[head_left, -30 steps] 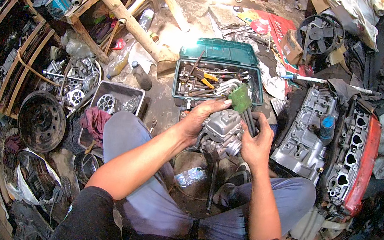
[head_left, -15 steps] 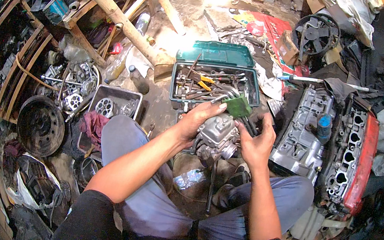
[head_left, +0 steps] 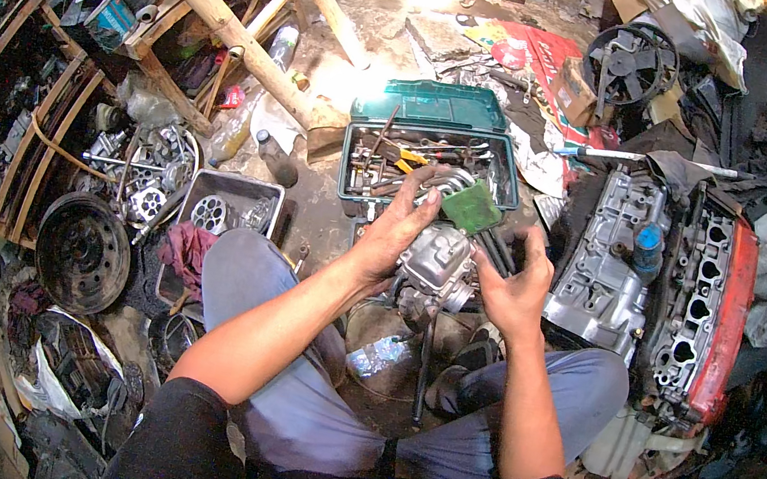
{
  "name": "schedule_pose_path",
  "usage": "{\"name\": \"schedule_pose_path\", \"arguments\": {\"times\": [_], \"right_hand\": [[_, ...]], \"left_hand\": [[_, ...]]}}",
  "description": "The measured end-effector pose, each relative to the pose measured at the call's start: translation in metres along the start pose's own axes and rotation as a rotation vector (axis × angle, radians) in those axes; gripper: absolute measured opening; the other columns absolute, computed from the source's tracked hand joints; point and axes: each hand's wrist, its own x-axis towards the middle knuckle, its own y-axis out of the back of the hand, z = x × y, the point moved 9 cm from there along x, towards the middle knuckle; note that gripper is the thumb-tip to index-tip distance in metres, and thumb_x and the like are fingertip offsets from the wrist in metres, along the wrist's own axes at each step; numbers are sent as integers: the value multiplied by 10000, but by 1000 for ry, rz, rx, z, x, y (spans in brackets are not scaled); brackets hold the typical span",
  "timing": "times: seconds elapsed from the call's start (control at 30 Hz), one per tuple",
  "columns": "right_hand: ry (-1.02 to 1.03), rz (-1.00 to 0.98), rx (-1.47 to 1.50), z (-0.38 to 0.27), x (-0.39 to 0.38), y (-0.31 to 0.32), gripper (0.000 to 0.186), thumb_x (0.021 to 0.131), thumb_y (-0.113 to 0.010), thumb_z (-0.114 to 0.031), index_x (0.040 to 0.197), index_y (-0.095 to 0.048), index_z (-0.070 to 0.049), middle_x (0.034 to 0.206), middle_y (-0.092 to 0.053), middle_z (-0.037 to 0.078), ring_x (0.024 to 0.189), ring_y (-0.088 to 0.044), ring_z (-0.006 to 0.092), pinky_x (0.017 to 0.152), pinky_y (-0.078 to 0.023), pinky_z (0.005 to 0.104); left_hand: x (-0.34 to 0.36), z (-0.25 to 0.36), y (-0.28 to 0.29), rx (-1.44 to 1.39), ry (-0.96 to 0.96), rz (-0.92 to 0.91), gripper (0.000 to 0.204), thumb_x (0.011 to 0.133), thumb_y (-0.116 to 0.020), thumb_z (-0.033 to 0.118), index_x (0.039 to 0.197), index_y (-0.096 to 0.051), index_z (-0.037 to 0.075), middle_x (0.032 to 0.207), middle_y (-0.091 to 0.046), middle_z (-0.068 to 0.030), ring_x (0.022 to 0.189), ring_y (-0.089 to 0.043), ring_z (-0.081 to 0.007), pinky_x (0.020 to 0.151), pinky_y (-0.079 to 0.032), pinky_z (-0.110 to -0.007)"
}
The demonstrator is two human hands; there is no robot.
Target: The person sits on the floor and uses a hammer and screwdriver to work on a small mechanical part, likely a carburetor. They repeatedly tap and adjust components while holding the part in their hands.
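Observation:
A hex key set in a green holder [head_left: 473,206] is between my hands, above the carburetor [head_left: 439,261]. My left hand [head_left: 388,240] closes around the side with the bent key ends, its thumb up near the holder. The straight ends point toward my right hand [head_left: 515,287], whose thumb and curled fingers are around them. The grey metal carburetor sits between my knees with its square bowl facing up. A dark rod [head_left: 422,378] shows below it. What supports the carburetor is partly hidden.
Ahead stands an open green toolbox [head_left: 436,137] full of tools. To the right lie a grey engine cover [head_left: 605,277] and a cylinder head [head_left: 695,302]. At left are a metal tray [head_left: 270,221] of parts, a wheel rim [head_left: 84,250] and wooden poles [head_left: 210,2].
The green holder has turned, showing more of its flat face. My left fingers have shifted up and around the bent key ends; my right hand has barely moved.

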Motion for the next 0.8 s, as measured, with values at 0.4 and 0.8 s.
{"name": "schedule_pose_path", "arguments": {"times": [0.4,0.8], "right_hand": [[40,-51,-47,-2,4,-1,371,758,-843,-95,1012,-585,-15,888,-682,181,799,-703,299,728,-542,388],[347,192,-427,-21,-8,20,425,635,-692,37,1042,-597,-39,1014,-558,174,932,-555,358,804,-419,462]], "left_hand": [[-3,5,-1,116,-20,17,576,1047,-549,420,1521,-371,143,1448,-474,-93,1289,-507,-194,1059,-444,-346],[-2,-4,3,137,8,-67,672,989,-670,321,1548,-357,119,1283,-633,-152,1036,-668,-156,862,-546,-297]]}}
